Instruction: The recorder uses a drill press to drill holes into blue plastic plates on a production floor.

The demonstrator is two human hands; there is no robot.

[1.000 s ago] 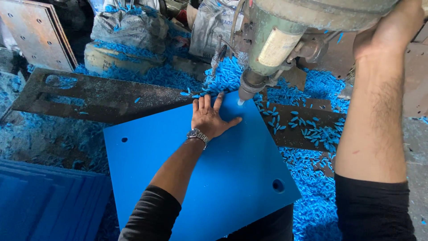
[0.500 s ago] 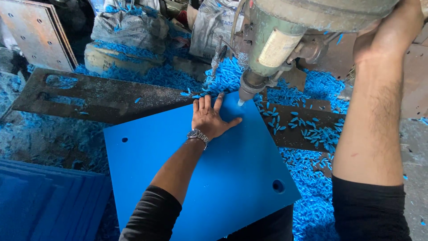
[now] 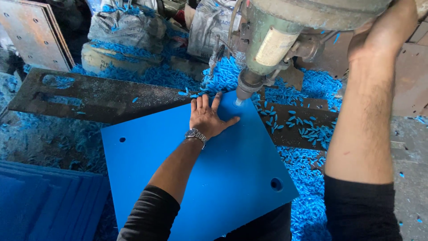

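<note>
The left hand (image 3: pixel 207 118) lies flat, fingers spread wide, pressing on the far corner of a blue plastic sheet (image 3: pixel 209 178) that fills the middle of the worktop. Just at 1 o'clock from that hand, the drill bit (image 3: pixel 239 101) of a green drill press (image 3: pixel 272 44) touches the sheet. The right hand (image 3: pixel 383 33), at upper right, grips something on the press; its fingers are hidden. Blue shavings (image 3: pixel 307 134) litter the steel plate (image 3: pixel 98 96) beyond.

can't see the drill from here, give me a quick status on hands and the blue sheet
Left hand flat on blue sheet, beside drill tip. Right hand up at drill. Blue shavings all around.
</note>
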